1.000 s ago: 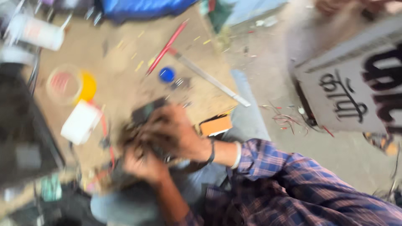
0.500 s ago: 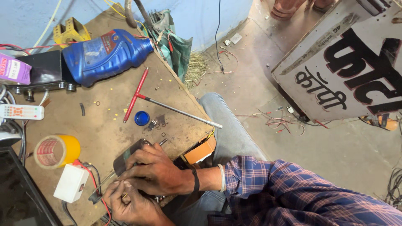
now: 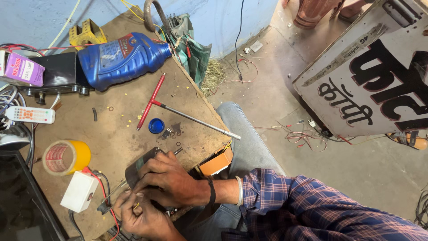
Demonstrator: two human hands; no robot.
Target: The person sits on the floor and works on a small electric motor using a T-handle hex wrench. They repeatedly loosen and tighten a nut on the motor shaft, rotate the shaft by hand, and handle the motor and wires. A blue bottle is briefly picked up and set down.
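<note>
Person seated at a worn wooden workbench (image 3: 120, 143), plaid sleeve, working at its near edge. Right hand (image 3: 171, 180) lies palm-down, fingers curled over a dark, rounded metal part (image 3: 139, 167) and pressing it to the bench. Left hand (image 3: 140, 216) sits just below, fingers drawn together, pinching something thin at the part's lower end; a slim metal rod (image 3: 113, 191) pokes out to the left there, but whether the fingers hold it I cannot tell. Red and black wires (image 3: 104, 196) run past the left hand to a small white box (image 3: 79, 191).

Farther up the bench: a red-handled T-wrench (image 3: 167, 107) lying flat, its shaft overhanging the right edge; a small blue cap (image 3: 156, 126) just beside it with a few loose screws. A roll of yellow tape (image 3: 66, 157) near the white box. A blue oil jug (image 3: 122, 58) on its side at the back. A white remote control (image 3: 30, 114) at far left. A painted signboard (image 3: 370, 76) leans on the floor, well apart.
</note>
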